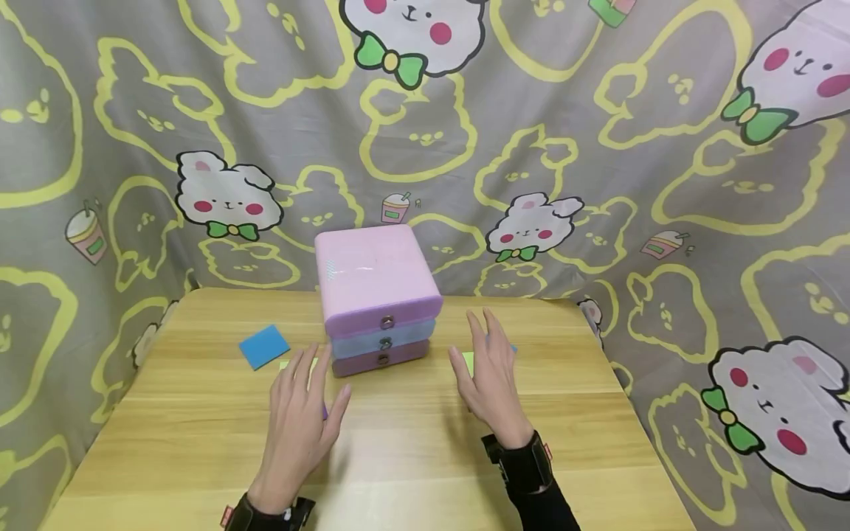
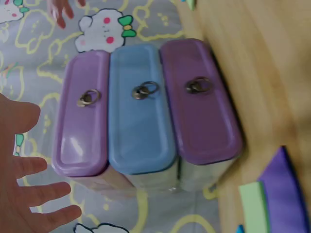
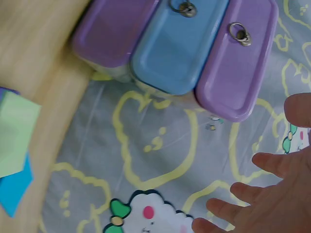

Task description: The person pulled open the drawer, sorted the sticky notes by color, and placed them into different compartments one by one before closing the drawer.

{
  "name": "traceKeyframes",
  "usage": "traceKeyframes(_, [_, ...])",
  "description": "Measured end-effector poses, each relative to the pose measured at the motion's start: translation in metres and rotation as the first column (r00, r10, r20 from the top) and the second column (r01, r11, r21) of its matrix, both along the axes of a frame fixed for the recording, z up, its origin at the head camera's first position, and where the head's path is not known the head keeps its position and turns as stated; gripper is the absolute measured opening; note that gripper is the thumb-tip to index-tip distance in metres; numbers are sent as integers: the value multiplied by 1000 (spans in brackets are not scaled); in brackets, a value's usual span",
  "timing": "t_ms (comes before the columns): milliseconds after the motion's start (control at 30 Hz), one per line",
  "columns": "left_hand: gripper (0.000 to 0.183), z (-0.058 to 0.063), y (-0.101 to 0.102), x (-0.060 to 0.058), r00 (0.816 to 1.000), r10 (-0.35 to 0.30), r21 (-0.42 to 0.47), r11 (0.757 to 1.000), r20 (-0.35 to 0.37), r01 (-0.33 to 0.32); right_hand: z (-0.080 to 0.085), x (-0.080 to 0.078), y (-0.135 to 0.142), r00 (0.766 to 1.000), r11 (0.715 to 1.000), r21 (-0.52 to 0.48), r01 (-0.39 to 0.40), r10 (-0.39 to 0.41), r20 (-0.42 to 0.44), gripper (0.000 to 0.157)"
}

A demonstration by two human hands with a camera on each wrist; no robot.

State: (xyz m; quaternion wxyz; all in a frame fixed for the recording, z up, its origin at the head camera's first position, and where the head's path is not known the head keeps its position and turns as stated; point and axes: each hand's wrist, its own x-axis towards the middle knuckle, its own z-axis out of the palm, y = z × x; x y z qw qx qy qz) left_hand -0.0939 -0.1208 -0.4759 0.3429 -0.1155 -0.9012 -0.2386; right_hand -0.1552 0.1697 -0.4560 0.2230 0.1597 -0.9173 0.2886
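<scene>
A three-tier drawer box (image 1: 378, 273) with a pink top stands near the back of the wooden table. Its fronts are purple, blue (image 2: 141, 116) and darker purple, each with a small metal ring pull (image 2: 146, 90). To the front left of the box, my left hand (image 1: 299, 420) hovers with fingers spread and holds nothing. Beneath it lie a green piece (image 2: 253, 206) and a purple piece (image 2: 282, 194), partly hidden in the head view. My right hand (image 1: 491, 383) is held out empty to the right of the box, over a green piece (image 3: 17, 133) and a blue piece (image 3: 14, 189).
A flat blue piece (image 1: 264, 346) lies on the table (image 1: 412, 457) left of the box. Close behind the table hangs a grey curtain (image 1: 425, 118) printed with cartoon animals, which also encloses both sides.
</scene>
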Motion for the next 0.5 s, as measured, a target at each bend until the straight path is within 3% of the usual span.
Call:
traceKeyframes(233, [67, 16, 7, -20, 999, -48, 5, 999, 16, 48, 13, -20, -13, 998, 998, 3, -63, 63, -29, 62])
traceKeyframes(500, [65, 30, 10, -44, 996, -83, -17, 996, -43, 82, 21, -44, -33, 992, 993, 48, -105, 108, -66, 62])
